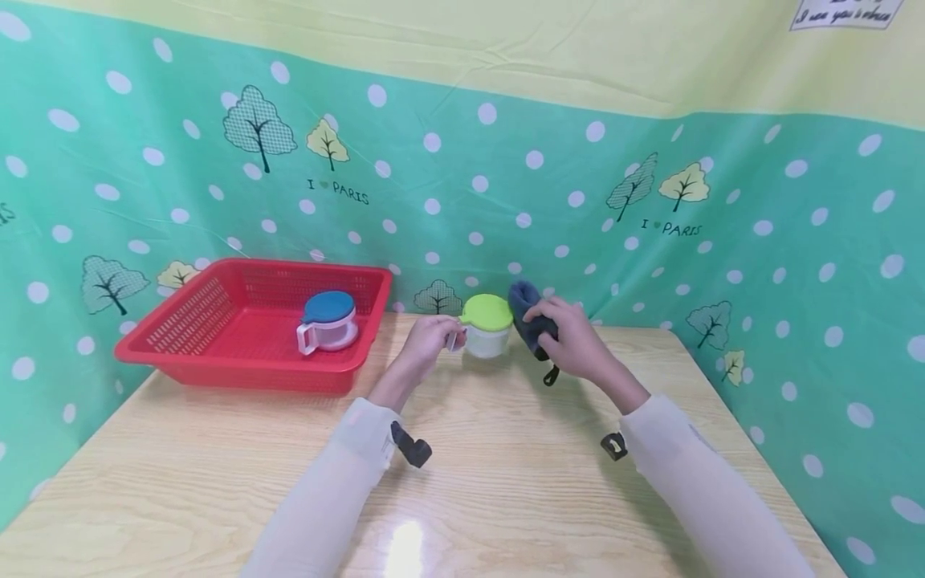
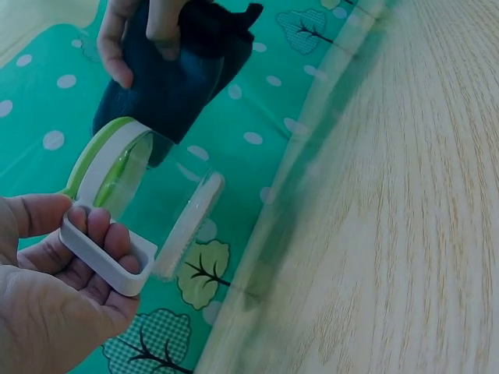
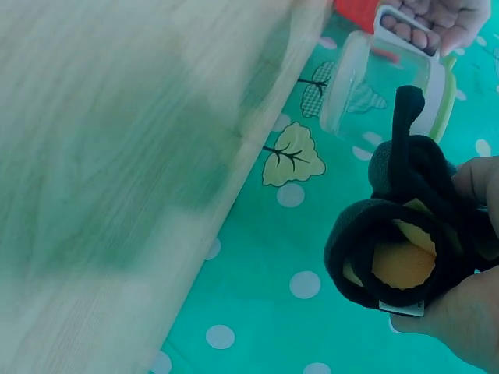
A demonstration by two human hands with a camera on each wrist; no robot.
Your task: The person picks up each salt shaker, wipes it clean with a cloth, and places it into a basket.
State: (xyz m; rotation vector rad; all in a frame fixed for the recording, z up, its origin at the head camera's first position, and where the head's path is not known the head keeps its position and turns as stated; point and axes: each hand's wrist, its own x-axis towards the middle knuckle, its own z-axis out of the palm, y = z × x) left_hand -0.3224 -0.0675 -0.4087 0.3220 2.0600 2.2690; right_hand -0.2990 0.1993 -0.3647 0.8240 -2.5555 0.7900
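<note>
left wrist view, left grip cut off, holding cup handle

Nearer the red plastic basket is the left sleeve, long, off-white with a greyish cast, plain and smooth. Its cuff ends above the wrist, leaving the left hand bare. On the cuff's edge away from the basket sits a black angled bracket, elongated, with a notched end; faint grey marks show on the fabric beside it.

Farther from the basket is the right sleeve, of the same pale cloth and also ending above a bare right hand. A small black clip, squarish with an opening, juts from its basket-facing edge. A thin grey line runs along the opposite edge, near the cuff.
</note>
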